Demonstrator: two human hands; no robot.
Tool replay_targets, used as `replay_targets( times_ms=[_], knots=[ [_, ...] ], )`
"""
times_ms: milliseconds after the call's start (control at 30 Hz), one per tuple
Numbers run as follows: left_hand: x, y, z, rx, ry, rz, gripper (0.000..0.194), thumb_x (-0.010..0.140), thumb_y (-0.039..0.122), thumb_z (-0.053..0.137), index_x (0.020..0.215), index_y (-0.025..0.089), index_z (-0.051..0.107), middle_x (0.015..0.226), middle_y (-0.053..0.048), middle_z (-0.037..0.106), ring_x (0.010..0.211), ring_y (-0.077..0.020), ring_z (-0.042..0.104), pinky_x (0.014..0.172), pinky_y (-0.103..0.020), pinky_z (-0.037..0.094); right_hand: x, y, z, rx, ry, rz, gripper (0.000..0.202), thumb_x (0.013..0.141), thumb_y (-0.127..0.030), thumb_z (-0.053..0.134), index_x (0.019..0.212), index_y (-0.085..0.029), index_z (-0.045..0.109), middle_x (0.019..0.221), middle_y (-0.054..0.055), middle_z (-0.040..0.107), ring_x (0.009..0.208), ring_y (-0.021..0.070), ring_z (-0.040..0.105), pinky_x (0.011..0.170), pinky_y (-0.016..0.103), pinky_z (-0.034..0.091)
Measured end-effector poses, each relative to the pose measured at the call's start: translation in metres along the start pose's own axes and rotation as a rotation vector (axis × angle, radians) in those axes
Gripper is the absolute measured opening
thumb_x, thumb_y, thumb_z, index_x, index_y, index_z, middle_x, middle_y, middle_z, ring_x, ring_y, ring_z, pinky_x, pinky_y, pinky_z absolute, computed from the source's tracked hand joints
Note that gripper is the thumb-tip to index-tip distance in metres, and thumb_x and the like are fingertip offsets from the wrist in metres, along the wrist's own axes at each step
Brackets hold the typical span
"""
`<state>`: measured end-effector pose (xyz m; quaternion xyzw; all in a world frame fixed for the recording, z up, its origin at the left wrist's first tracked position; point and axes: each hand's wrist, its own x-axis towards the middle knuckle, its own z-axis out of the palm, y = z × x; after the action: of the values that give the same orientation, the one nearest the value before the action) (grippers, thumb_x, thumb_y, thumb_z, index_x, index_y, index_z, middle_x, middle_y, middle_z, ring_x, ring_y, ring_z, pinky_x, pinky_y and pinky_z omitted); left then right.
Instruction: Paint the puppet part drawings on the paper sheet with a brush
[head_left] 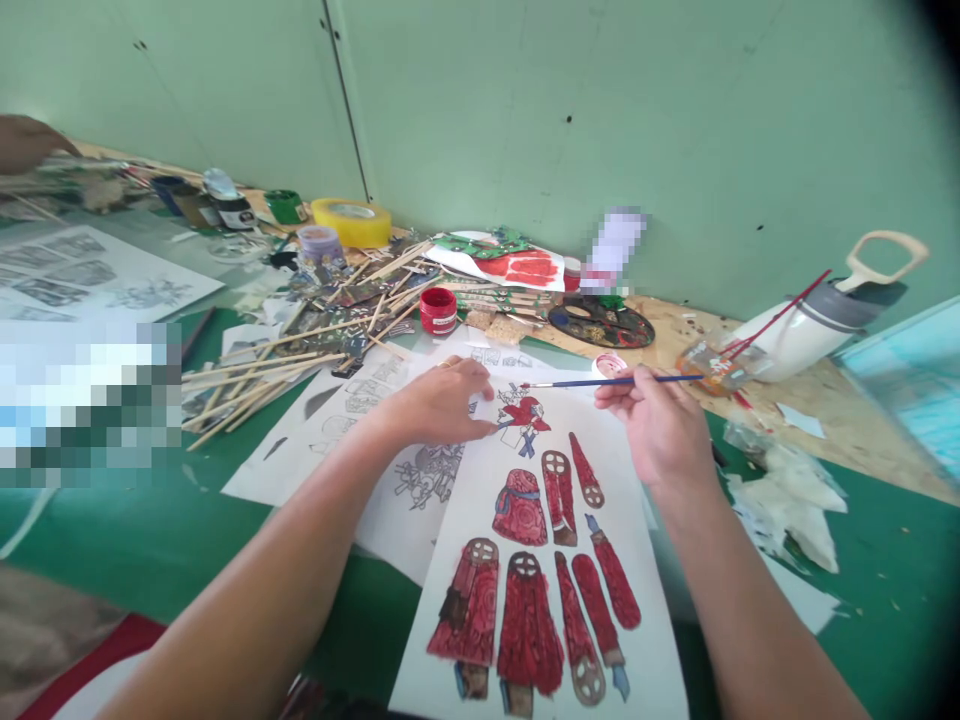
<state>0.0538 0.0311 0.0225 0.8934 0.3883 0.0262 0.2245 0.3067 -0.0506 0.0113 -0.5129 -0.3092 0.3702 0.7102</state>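
Observation:
My right hand (pixel 660 425) is closed around a thin blue-handled paintbrush (pixel 585 382). The brush points left, and its reddish tip is over the top of a white sheet (pixel 465 520) of printed figure parts. Most of those parts, such as a robe shape (pixel 529 630), are coloured dark red with some brown and blue. A small figure (pixel 523 410) near the top is partly red. My left hand (pixel 442 405) rests at the sheet's upper left, thumb and bent fingers apart. Beneath it lie other sheets with uncoloured line drawings (pixel 427 475).
Behind the sheets are an open red paint jar (pixel 438 311), wooden sticks (pixel 262 385), a yellow tape roll (pixel 351 222) and a dark palette (pixel 600 322). At right stand a white bottle (pixel 795 330) and a small container (pixel 712 365) with a red brush. Another person's hand (pixel 30 143) shows far left.

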Motion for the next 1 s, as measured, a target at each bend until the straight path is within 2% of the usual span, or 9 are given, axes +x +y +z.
replay_targets(
  times_ms=[200,400,600,1000],
  knots=[
    [-0.005,0.006,-0.003,0.087,-0.082,-0.006,0.059,0.074,0.051,0.076,0.124,0.022,0.062,0.153,-0.010,0.051,0.142,-0.0328,0.044,0.117,-0.046,0.038,0.001,-0.001,-0.001,0.000,-0.002,0.002,0.025,0.075,-0.038,0.080,0.080,-0.016,0.069,0.065,0.004,0.073,0.058,0.0171,0.069,0.061,0.030,0.058],
    [-0.004,0.004,0.003,0.118,-0.050,-0.001,0.061,0.073,0.052,0.077,0.124,0.022,0.062,0.152,-0.011,0.051,0.141,-0.0331,0.044,0.116,-0.047,0.039,0.001,-0.004,0.000,0.026,-0.009,0.006,0.024,0.075,-0.036,0.079,0.078,-0.015,0.069,0.072,0.004,0.074,0.059,0.0163,0.070,0.061,0.029,0.057],
    [-0.006,0.006,0.006,0.130,-0.016,-0.009,0.065,0.072,0.053,0.077,0.128,0.021,0.064,0.150,-0.011,0.049,0.138,-0.0325,0.046,0.116,-0.044,0.040,-0.001,-0.005,0.000,0.026,-0.011,-0.011,0.020,0.076,-0.033,0.078,0.078,-0.015,0.069,0.068,0.004,0.073,0.057,0.0164,0.069,0.059,0.028,0.056],
    [-0.006,0.006,0.006,0.111,-0.010,0.027,0.060,0.074,0.048,0.075,0.125,0.018,0.064,0.137,-0.010,0.060,0.128,-0.0305,0.051,0.110,-0.042,0.043,-0.001,-0.006,0.000,0.001,0.017,-0.087,0.016,0.075,-0.030,0.077,0.073,-0.016,0.069,0.062,0.002,0.070,0.052,0.0143,0.066,0.053,0.025,0.052]
  ],
)
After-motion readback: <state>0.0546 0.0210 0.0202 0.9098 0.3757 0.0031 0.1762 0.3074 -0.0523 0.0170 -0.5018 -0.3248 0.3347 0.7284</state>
